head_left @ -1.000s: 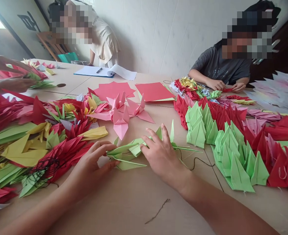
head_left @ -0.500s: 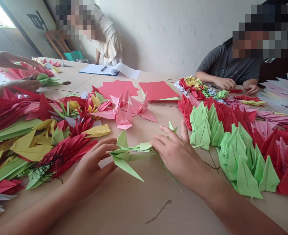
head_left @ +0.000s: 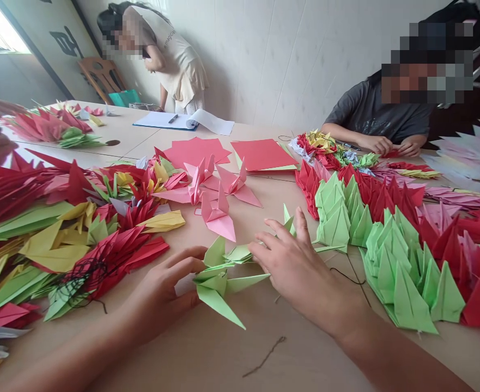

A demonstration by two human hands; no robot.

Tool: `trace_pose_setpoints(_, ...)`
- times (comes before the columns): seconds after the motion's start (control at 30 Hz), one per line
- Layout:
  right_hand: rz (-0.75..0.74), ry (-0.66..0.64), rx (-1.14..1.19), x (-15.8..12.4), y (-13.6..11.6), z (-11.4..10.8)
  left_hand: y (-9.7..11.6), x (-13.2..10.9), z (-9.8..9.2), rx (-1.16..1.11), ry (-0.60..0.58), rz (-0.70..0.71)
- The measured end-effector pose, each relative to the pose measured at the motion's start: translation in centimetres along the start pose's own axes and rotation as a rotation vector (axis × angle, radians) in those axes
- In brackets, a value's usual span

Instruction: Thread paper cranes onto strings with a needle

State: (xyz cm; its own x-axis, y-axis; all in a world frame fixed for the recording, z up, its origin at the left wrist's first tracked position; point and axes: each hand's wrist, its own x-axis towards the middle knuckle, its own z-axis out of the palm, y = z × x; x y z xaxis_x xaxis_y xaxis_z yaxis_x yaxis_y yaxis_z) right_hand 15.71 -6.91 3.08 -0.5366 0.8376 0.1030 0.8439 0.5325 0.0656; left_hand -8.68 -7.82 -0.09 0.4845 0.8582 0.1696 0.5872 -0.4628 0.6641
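Note nearest a thread (head_left: 264,356) loose on the bench (head_left: 182,359), easily swept up by mistake. Just beyond, find the green crane (head_left: 216,283), pinched at its left side between thumb and fingers of the left hand (head_left: 168,281); could crease there if squeezed hard. Behind it, see more green cranes (head_left: 238,253) part-covered by the right hand (head_left: 291,258), fingers fanned; cannot tell whether gripping or merely resting. Might flatten folds by pressing down. Beside the right wrist, watch the cord (head_left: 348,276); could drag the cranes askew if tied to them and snagged, though cannot tell about the tie. Off left, avoid the tangle (head_left: 85,277), apt to knot further if brushed. Farther, mind the green stacks (head_left: 395,267), liable to topple if bumped, then the pink cranes (head_left: 217,212), likely to scatter if reached across.
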Motion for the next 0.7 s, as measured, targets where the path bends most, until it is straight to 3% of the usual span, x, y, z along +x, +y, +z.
trace_pose_setpoints(0.27, -0.003, -0.028, 0.005, -0.1, 0.0, -0.3, 0.0, -0.3, 0.0, -0.056, 0.105, -0.032)
trace_pose_setpoints(0.43, -0.008, -0.048, 0.077, -0.2, 0.0, -0.8, 0.5, 0.0, 0.6, -0.097, 0.111, -0.029)
trace_pose_setpoints(0.7, 0.017, -0.013, 0.175, -0.4, 0.8, -0.7, 0.7, 3.0, 1.1, -0.180, 0.090, -0.022)
